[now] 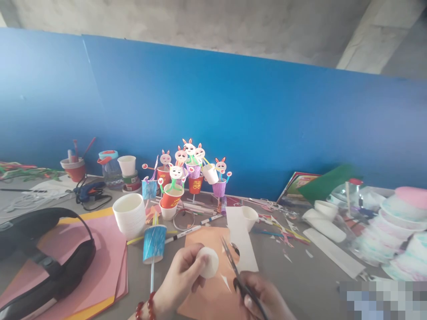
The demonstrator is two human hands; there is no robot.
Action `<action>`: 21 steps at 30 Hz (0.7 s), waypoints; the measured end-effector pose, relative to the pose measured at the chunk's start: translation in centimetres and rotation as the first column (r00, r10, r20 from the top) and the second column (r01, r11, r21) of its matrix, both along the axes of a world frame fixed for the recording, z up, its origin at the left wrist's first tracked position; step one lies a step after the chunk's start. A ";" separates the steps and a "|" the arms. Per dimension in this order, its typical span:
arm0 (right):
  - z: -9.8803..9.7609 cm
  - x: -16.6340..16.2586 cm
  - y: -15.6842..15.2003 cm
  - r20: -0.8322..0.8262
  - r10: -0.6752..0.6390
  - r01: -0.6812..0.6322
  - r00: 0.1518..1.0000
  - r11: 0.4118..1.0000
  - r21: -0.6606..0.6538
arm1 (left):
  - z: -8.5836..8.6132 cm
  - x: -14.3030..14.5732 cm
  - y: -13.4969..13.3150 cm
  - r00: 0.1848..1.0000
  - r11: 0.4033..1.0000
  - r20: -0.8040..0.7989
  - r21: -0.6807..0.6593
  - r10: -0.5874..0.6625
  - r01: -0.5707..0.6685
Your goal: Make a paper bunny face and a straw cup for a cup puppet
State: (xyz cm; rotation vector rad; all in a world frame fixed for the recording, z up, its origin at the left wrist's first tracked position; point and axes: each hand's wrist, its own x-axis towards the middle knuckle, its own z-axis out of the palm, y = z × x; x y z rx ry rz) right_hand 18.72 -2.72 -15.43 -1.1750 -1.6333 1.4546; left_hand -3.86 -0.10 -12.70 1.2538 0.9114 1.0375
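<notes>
Your hands are apart, each closed on something of its own. Your left hand, a red bead bracelet at its wrist, pinches a small white disc between thumb and fingers, above an orange paper sheet on the bench. Your right hand grips dark-handled scissors, blades pointing up and away from you, just beside the disc but not touching it. A white paper strip lies partly over the orange sheet's far right side. Near your left hand stands a blue paper cup on a pale straw, with a stack of white paper cups behind and to its left. Farther back, before the blue partition, stand several paper-cup rabbit figures (some with red cups for bodies, others with purple).
</notes>
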 end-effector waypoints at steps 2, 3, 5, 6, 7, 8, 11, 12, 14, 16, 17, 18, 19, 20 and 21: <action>0.5 0.4 0.0 0.005 -0.016 0.015 1.000 0.994 0.112 | -0.1 0.2 -0.1 0.999 1.000 0.016 0.011 -0.029 0.029; 0.7 0.6 0.0 -0.004 -0.035 0.035 0.999 0.987 0.156 | -0.2 0.2 -0.1 0.999 0.999 0.024 0.013 -0.040 0.039; 1.2 0.9 0.0 -0.029 -0.112 0.116 0.993 0.965 0.235 | -0.1 0.3 -0.1 0.998 0.999 0.038 0.004 -0.047 0.047; 1.4 1.0 0.1 -0.048 -0.189 0.195 0.981 0.942 0.272 | -0.1 0.4 -0.1 0.998 0.999 0.047 -0.006 -0.044 0.044; 1.5 1.2 0.3 -0.064 -0.287 0.292 0.956 0.905 0.309 | -0.2 0.4 -0.1 0.998 0.999 0.058 -0.019 -0.037 0.039; 1.6 1.3 0.6 -0.078 -0.394 0.396 0.916 0.852 0.341 | -0.2 0.5 -0.1 0.997 0.999 0.069 -0.032 -0.030 0.032; 1.2 2.1 2.2 -0.101 -0.620 0.602 0.778 0.690 0.401 | -0.8 0.6 0.1 0.995 0.998 0.098 -0.056 -0.027 0.033; 0.9 2.5 2.8 -0.098 -0.645 0.621 0.758 0.668 0.411 | -1.1 0.7 0.2 0.994 0.997 0.098 -0.063 -0.037 0.043; 0.2 3.3 4.0 -0.088 -0.659 0.633 0.747 0.665 0.396 | -1.9 0.8 0.4 0.995 0.995 0.080 -0.079 -0.058 0.064; -0.5 3.9 4.8 -0.078 -0.664 0.638 0.743 0.670 0.379 | -2.8 1.0 0.5 0.996 0.992 0.050 -0.094 -0.074 0.078; -0.8 4.1 5.0 -0.068 -0.667 0.639 0.742 0.674 0.370 | -3.2 1.2 0.6 0.996 0.992 0.042 -0.096 -0.078 0.082; -1.1 4.1 5.2 -0.057 -0.671 0.642 0.739 0.676 0.362 | -3.6 1.3 0.7 0.996 0.992 0.040 -0.094 -0.084 0.087; -1.2 4.1 5.2 -0.046 -0.675 0.645 0.736 0.679 0.352 | -3.9 1.4 0.7 0.995 0.992 0.040 -0.091 -0.087 0.090; -1.3 4.0 5.2 -0.037 -0.680 0.649 0.732 0.679 0.343 | -4.1 1.6 0.8 0.995 0.992 0.041 -0.087 -0.089 0.092; -1.3 3.8 5.2 -0.032 -0.685 0.653 0.728 0.679 0.335 | -4.3 1.7 0.8 0.995 0.992 0.038 -0.084 -0.093 0.096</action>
